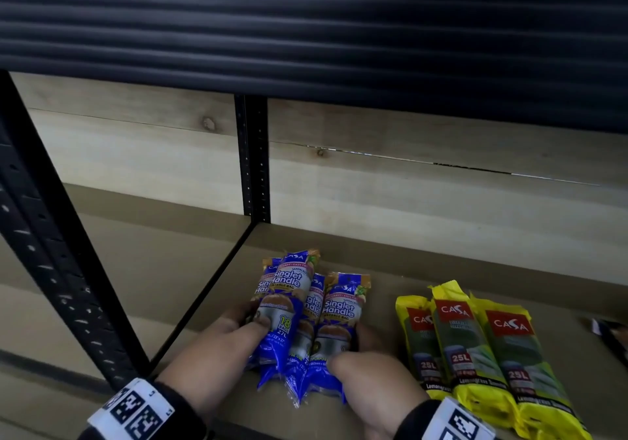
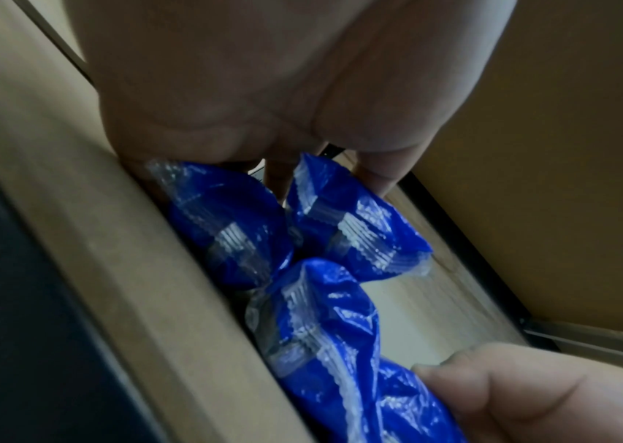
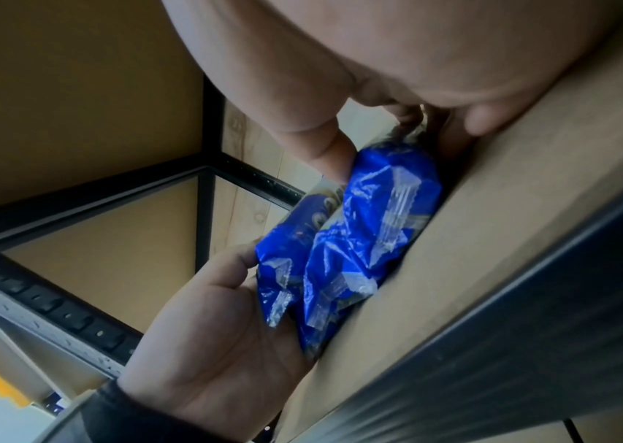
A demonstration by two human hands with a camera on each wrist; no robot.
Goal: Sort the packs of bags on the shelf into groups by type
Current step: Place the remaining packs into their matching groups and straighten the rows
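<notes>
Head view: left hand (image 1: 217, 348) and right hand (image 1: 373, 368) clasping blue packs (image 1: 306, 317) on shelf (image 1: 424, 263), beside yellow packs (image 1: 482, 354) — grouping step, probably; next, squaring the bunch — gently.

Both hands clasp the bundle of blue packs (image 1: 299, 317), the left hand (image 1: 217, 344) on its left flank and the right hand (image 1: 373, 368) on its right, so each grip is blocked inward by the packs. Just right of the right grip the row of yellow packs (image 1: 475, 354) closes that side, leaving a narrow strip of shelf (image 1: 441, 263) between. Left of the left grip stands the black upright (image 1: 51, 235); beyond both grips the board lies bare to the wooden back wall (image 1: 407, 174), under the dark shelf above (image 1: 306, 31).
</notes>
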